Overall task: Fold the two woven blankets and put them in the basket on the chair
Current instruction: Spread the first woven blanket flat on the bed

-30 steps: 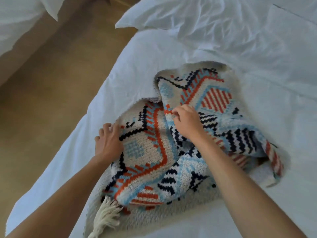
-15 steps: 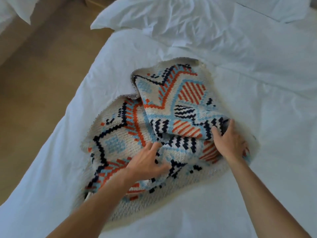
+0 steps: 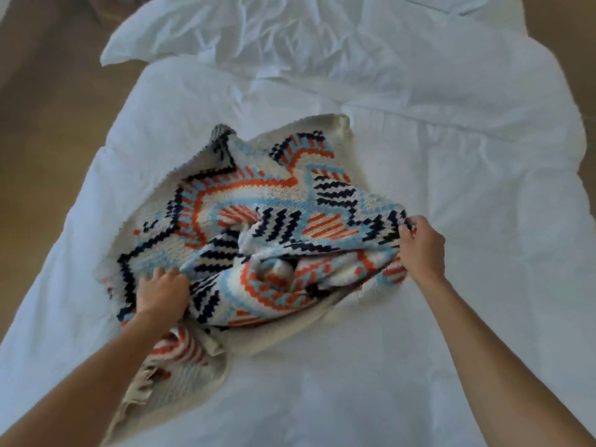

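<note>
A woven blanket [image 3: 258, 201] with cream, orange, light blue and black zigzag patterns lies bunched on the white bed [image 3: 451, 221]. Its fringed edge trails toward the near left. My left hand [image 3: 163, 293] grips a fold at the blanket's near left side. My right hand [image 3: 419, 250] pinches the blanket's right edge, lifting it slightly off the bedding. Only one blanket shows. No basket or chair is in view.
A rumpled white pillow [image 3: 258, 30] lies at the head of the bed. Wooden floor [image 3: 42, 156] runs along the bed's left side and shows at the far right.
The blanket has been pulled open to the right. My right hand moved out to its right edge and took hold; my left hand shifted left and closed on a fold.
</note>
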The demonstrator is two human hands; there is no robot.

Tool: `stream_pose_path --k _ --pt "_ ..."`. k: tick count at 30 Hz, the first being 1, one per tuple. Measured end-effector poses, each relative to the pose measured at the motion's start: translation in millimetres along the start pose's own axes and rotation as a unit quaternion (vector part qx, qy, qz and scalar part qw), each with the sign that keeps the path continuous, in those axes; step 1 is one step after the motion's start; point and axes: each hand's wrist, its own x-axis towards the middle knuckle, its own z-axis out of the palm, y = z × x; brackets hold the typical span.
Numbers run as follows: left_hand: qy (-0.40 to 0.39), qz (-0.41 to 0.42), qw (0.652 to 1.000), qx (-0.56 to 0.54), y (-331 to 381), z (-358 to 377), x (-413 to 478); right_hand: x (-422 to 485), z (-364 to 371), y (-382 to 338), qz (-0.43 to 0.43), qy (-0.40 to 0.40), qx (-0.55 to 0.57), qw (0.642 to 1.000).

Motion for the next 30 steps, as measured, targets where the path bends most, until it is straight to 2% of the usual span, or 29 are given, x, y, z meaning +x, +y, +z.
stream_pose_path --k 2,4,7,8,11,13,15,17,19,22,25,27,30 --pt "-0.027 -0.029 0.998 0.050 -4 -2 -4 -1 -4 2 0.005 0.023 0.001 1.000" --pt "-0.022 -0.017 0.998 0.056 12 -11 -9 -13 -1 0 -0.010 0.000 0.007 1.000" --pt "0.067 0.068 0.994 -0.050 54 -24 -15 -40 8 4 -0.149 0.008 -0.099 0.984" --pt "0.100 0.098 0.984 -0.112 69 -28 -18 -51 13 6 -0.198 -0.019 -0.104 0.974" --pt "0.162 0.163 0.939 -0.255 103 -36 -28 -81 34 8 -0.274 -0.194 -0.102 0.936" --pt "0.147 0.201 0.940 -0.232 114 -34 -34 -101 54 12 -0.301 -0.267 -0.206 0.892" --pt "0.105 0.214 0.957 -0.165 117 -29 -38 -114 68 17 -0.297 -0.285 -0.295 0.862" --pt "0.085 0.197 0.971 -0.105 114 -23 -39 -123 71 16 -0.270 -0.275 -0.319 0.866" --pt "0.072 0.159 0.980 -0.092 108 -20 -37 -128 65 12 -0.270 -0.234 -0.338 0.871" --pt "0.081 0.078 0.982 -0.155 89 -26 -31 -125 42 29 -0.261 -0.172 -0.306 0.899" --pt "0.093 0.031 0.978 -0.187 75 -31 -33 -118 9 60 -0.210 -0.133 -0.311 0.917" --pt "0.107 0.049 0.974 -0.194 80 -39 -42 -112 -10 73 -0.192 -0.090 -0.339 0.917" --pt "0.145 0.175 0.956 -0.188 110 -52 -60 -105 -30 90 -0.122 -0.098 -0.423 0.893"
